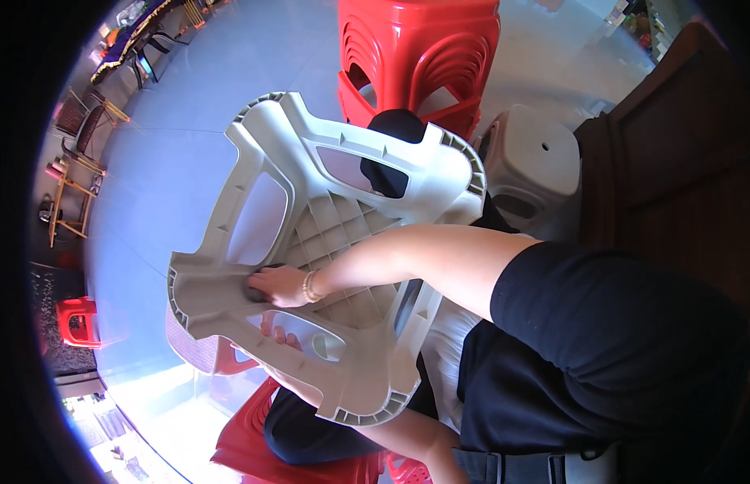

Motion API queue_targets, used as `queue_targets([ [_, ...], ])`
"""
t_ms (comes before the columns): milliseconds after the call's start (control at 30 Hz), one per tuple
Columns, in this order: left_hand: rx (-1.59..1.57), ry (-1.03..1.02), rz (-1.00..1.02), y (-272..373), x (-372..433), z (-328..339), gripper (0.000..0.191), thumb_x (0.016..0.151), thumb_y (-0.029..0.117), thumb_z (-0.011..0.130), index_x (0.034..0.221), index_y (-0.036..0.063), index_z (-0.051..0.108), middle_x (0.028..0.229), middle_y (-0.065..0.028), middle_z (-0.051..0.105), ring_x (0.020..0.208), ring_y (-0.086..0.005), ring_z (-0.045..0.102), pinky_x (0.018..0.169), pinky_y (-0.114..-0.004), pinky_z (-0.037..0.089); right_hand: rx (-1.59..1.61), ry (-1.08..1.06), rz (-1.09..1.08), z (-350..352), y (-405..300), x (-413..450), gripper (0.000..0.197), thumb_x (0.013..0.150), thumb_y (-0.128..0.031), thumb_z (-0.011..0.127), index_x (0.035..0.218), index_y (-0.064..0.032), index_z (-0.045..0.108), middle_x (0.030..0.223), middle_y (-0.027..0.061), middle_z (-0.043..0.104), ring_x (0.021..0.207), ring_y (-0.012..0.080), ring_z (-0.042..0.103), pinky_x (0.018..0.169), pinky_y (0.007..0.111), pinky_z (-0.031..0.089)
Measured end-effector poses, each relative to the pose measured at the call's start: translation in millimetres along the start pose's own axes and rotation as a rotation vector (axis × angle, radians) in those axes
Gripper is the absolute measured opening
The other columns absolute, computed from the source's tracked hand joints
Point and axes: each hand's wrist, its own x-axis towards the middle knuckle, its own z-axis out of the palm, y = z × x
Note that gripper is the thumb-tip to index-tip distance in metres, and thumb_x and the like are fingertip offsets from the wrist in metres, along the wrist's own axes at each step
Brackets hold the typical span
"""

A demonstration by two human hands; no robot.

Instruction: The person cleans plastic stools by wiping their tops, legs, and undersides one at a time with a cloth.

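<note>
A white plastic stool lies tilted in front of me, its hollow underside and ribbed seat facing up. My right hand reaches inside it, its fingers closed over a small dark pad or cloth against the inner face of the left leg. A beaded bracelet circles that wrist. My left hand holds the stool from outside; its fingers show through the lower side opening, and the rest of the hand is hidden behind the stool wall. The left forearm passes under the stool.
Stacked red plastic stools stand beyond the stool. A white stool stands beside dark wooden furniture. Another red stool is near my lower leg, with a pink-topped stool to its left. Chairs and a table line the far left.
</note>
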Motion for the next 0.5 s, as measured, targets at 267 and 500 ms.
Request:
queue_targets([
  [267,-0.007,0.013,0.005,-0.6,-2.2,-9.3,0.038,0.086,0.038,0.051,0.116,0.0143,0.046,0.094,0.0015,0.053,0.063,-0.0091,0.044,0.046,-0.021,0.033,-0.259,-0.396,0.070,-12.1,16.8,4.7,0.030,0.075,-0.013,0.052,0.104,-0.0043,0.049,0.094,0.0146,0.059,0.090,0.0336,0.056,0.074,0.041,0.047],
  [500,-0.022,0.069,0.005,-2.7,-6.7,-2.0,0.035,0.086,0.036,0.052,0.114,0.0155,0.046,0.095,0.0003,0.053,0.063,-0.0097,0.044,0.046,-0.021,0.033,0.304,0.501,0.272,-29.3,-35.9,23.1,0.031,0.085,-0.022,0.049,0.105,-0.0023,0.037,0.090,0.0232,0.054,0.086,0.0424,0.051,0.071,0.045,0.041],
])
